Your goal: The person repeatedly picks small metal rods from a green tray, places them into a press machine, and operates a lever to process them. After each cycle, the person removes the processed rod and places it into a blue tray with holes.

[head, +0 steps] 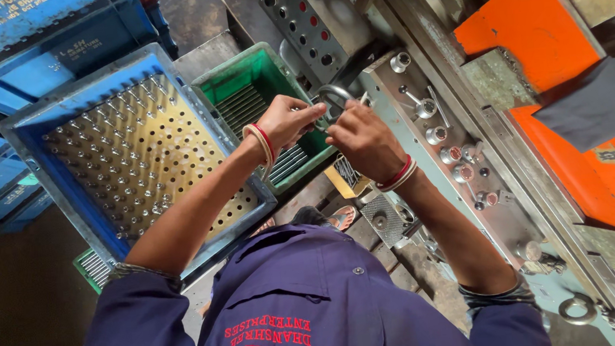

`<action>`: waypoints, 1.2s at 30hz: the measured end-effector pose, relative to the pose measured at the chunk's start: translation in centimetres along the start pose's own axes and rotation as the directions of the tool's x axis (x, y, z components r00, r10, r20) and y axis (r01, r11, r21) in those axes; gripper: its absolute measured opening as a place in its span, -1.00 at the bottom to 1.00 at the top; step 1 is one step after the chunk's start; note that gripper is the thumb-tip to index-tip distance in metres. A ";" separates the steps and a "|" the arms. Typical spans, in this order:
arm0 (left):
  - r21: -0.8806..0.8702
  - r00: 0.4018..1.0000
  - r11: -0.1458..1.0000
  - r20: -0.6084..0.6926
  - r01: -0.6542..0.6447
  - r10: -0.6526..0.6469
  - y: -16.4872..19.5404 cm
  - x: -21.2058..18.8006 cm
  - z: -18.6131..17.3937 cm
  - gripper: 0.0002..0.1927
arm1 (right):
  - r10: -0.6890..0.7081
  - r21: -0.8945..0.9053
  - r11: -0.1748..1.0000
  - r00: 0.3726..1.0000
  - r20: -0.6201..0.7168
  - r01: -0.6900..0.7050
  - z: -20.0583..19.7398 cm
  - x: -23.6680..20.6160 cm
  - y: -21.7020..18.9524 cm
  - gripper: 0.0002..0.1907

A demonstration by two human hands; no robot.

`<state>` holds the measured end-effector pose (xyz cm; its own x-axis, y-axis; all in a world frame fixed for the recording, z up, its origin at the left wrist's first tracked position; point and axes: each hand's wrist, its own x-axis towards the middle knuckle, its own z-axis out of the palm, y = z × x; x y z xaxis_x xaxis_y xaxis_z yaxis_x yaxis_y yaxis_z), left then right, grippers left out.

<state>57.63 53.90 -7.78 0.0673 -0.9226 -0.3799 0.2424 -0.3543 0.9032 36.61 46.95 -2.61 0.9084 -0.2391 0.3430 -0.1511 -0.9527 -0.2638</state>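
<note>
The metal ring (333, 98) sat between both hands, above the green crate's right edge and just in front of the grey machine panel (422, 122). Left hand (289, 119) had thumb & fingertips pinched on the ring's left side; right hand (364, 140) was curled around its lower right, fingers closed on it — exact finger contact there hidden by the knuckles. Both forearms reached forward and converged, wrists bent, each w/ red-and-white bangles. Green crate (243, 75) lay under the hands, ribbed floor showing, contents not clear. Blue crate (37, 130) to the left held a perforated yellowish plate (139, 154) studded w/ rows of small upright pins. Another ring (577, 308) lay on the machine bed, well apart.
</note>
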 end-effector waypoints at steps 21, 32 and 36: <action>-0.881 0.998 0.468 -0.042 -0.063 0.057 -4.9 5.5 -4.2 -0.74 | 0.755 0.561 0.634 0.583 -0.301 -0.532 5.6 -14.1 1.7 -0.58; -0.528 0.931 0.844 -0.346 -0.090 -0.118 -9.7 7.9 -2.0 -0.92 | 0.994 -0.080 0.052 0.044 0.096 -0.995 6.3 -42.9 -6.0 -0.71; -0.458 0.969 0.858 -0.189 -0.232 0.161 -3.0 13.1 6.9 -0.93 | 0.973 0.057 -0.159 -0.166 -0.161 -0.986 0.9 -48.2 -3.8 -0.86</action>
<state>51.13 41.80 -14.08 0.2871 -0.9219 -0.2601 0.6355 -0.0199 0.7718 -6.21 62.29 -18.96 -0.3610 -0.9172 -0.1685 -0.8492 0.3980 -0.3470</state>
